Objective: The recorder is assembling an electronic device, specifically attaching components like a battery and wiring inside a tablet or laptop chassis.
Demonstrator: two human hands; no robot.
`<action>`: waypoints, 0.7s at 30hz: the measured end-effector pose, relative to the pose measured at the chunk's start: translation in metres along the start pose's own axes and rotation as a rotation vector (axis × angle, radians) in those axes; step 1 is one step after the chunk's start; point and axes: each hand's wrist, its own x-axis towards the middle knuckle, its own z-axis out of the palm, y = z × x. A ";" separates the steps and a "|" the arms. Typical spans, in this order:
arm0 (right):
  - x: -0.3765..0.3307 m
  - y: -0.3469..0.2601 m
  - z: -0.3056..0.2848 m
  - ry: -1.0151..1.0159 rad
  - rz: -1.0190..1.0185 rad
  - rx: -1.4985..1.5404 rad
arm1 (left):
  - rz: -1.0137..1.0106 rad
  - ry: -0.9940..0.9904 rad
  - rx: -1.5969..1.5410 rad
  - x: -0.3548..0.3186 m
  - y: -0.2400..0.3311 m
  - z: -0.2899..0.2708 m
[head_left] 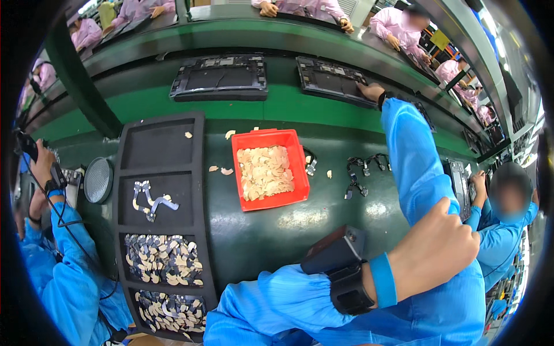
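Device chassis (333, 81), dark, flat, rectangular, open-faced with inner parts exposed, lying on green conveyor (277, 106) at upper centre-right of frame; right hand (370, 90) laid flat on its near right corner, fingers spread narrow, apparently to draw it closer. Left hand (435, 248) at lower right, curled on right sleeve (412, 167), likely to hold fabric back. Second chassis (220, 78) seen to its left; red bin (269, 169) of pale slips at centre
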 end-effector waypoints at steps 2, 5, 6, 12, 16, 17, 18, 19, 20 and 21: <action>-0.061 -0.136 0.026 -0.111 -0.149 0.081 | -0.113 -0.029 0.062 -0.018 -0.017 -0.008; -0.057 -0.128 0.003 -0.157 0.048 0.267 | -0.099 -0.076 0.011 -0.015 -0.014 -0.003; -0.044 -0.108 -0.006 -0.192 0.081 0.813 | -0.082 -0.114 -0.022 -0.011 -0.012 0.002; -0.150 -0.083 -0.091 -0.137 -0.117 1.516 | -0.039 -0.333 -0.011 -0.028 -0.006 0.019; -0.262 0.003 -0.134 -0.104 -0.075 1.515 | -0.012 -0.543 -0.044 -0.038 -0.001 0.030; -0.293 0.019 -0.140 -0.099 -0.071 1.549 | -0.014 -0.598 -0.034 -0.040 0.000 0.032; -0.324 0.039 -0.141 -0.107 -0.035 1.570 | 0.000 -0.619 -0.057 -0.043 -0.004 0.036; -0.354 0.052 -0.144 -0.130 0.017 1.578 | 0.004 -0.639 -0.078 -0.045 -0.005 0.038; -0.379 0.066 -0.141 -0.157 0.084 1.580 | 0.004 -0.696 -0.094 -0.046 -0.003 0.036; -0.404 0.074 -0.133 -0.215 0.144 1.585 | -0.021 -0.750 -0.101 -0.048 0.002 0.034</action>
